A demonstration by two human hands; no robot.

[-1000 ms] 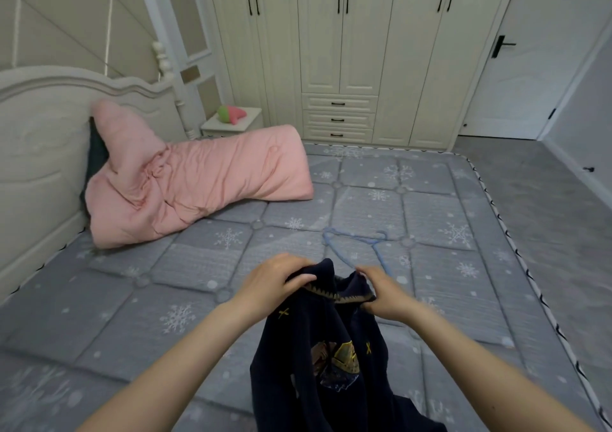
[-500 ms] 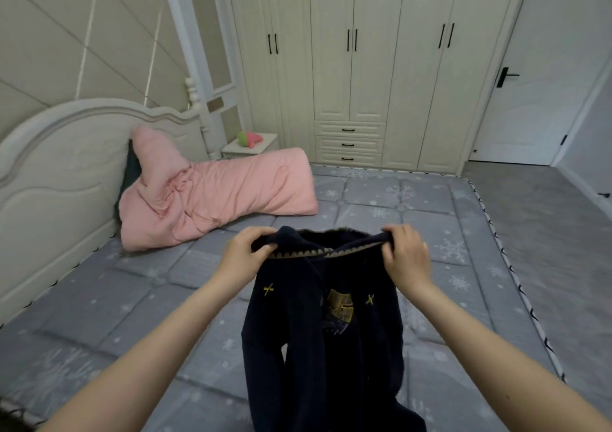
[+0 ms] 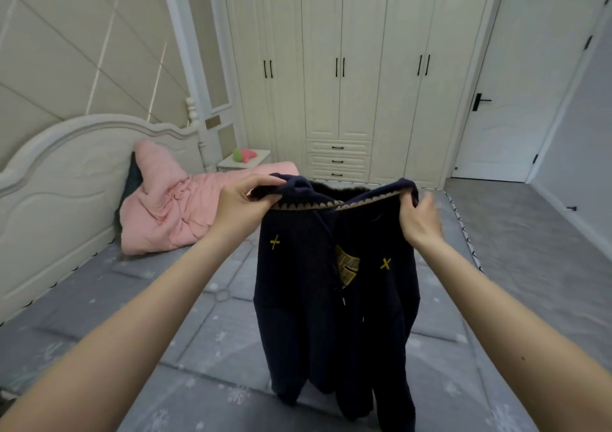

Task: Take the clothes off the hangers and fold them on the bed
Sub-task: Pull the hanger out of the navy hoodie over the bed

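Note:
A dark navy garment [image 3: 308, 299] with small yellow crosses and a yellow chest patch hangs in the air over the bed [image 3: 109, 325]. My left hand [image 3: 243, 205] grips its top edge on the left side. My right hand [image 3: 419, 218] grips the top edge on the right side. The cloth is spread between both hands and hangs straight down, its lower ends near the mattress. No hanger shows in this frame.
A pink duvet [image 3: 172, 213] lies bunched against the white headboard [image 3: 59, 173] at the left. A nightstand [image 3: 243, 161] holds a green and pink toy. Cream wardrobes [image 3: 347, 77] line the far wall, a white door [image 3: 510, 100] stands at the right.
Both hands have lifted the navy garment up off the mattress and drawn apart, spreading its top edge. The blue hanger on the bed has passed out of sight behind the garment.

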